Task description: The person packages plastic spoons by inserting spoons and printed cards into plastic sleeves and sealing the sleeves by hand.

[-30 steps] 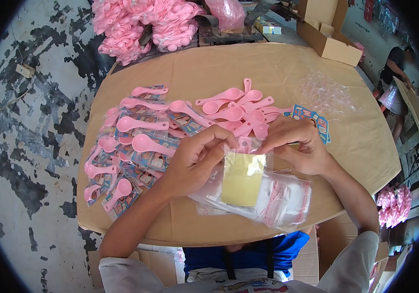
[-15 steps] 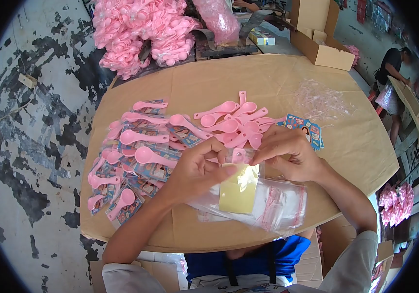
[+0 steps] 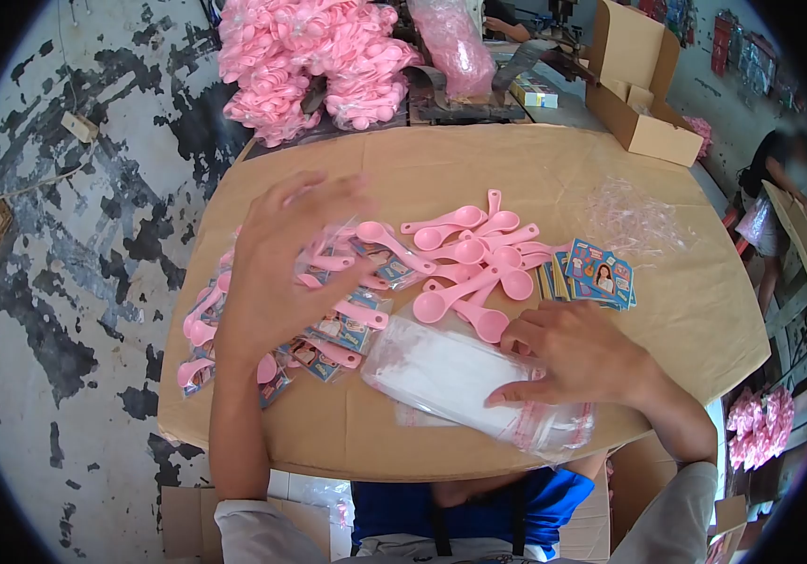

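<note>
My left hand (image 3: 286, 268) is raised over the bagged spoons and cards (image 3: 338, 331) on the left, its fingers spread and partly blurred. No held item shows in it. My right hand (image 3: 577, 357) is over the right part of the stack of clear plastic bags (image 3: 441, 369), thumb and fingers apart, with nothing visible between them. Loose pink spoons (image 3: 467, 252) lie in a heap just beyond the bags. Printed blue cards (image 3: 601, 274) are stacked to the right of the spoons.
Thin clear strips (image 3: 634, 218) lie at the table's right rear. Behind the table (image 3: 366, 160) are a large pile of bagged pink spoons (image 3: 314, 61), a pink wrapped roll (image 3: 450, 47) and an open cardboard box (image 3: 652, 132). A person (image 3: 775, 179) stands at the far right.
The clear bag with the yellow-backed card and pink spoon is no longer between my hands. My left hand has moved left and up and opened; my right hand has lowered onto the bag stack.
</note>
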`<state>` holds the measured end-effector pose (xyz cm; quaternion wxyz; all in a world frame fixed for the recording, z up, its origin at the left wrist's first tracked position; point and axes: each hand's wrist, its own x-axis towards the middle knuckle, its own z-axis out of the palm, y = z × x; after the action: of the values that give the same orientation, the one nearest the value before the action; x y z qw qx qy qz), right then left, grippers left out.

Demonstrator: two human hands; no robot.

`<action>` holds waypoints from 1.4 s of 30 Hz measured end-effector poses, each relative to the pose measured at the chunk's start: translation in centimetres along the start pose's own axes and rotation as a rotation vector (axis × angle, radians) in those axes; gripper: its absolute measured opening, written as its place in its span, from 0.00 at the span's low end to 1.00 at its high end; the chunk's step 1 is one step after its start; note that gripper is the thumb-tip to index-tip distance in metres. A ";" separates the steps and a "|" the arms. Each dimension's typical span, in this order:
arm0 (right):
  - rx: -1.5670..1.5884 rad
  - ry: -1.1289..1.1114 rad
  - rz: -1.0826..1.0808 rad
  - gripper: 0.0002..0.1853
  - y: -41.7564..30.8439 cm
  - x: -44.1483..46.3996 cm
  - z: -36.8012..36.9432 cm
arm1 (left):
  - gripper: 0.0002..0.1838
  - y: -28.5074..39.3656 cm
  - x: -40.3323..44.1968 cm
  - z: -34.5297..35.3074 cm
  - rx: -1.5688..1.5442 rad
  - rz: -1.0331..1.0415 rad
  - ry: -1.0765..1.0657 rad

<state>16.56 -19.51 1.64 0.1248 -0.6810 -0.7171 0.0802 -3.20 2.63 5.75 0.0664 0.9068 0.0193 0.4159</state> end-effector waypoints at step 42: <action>0.261 0.337 0.396 0.11 12.4 -2.3 -4.3 | 0.17 6.4 -2.9 7.3 -1.388 -1.043 -0.083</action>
<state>29.80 -21.25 2.07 0.3106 -0.7897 -0.5229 0.0802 0.27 -4.73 -0.29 0.7872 0.5512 0.1719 0.2167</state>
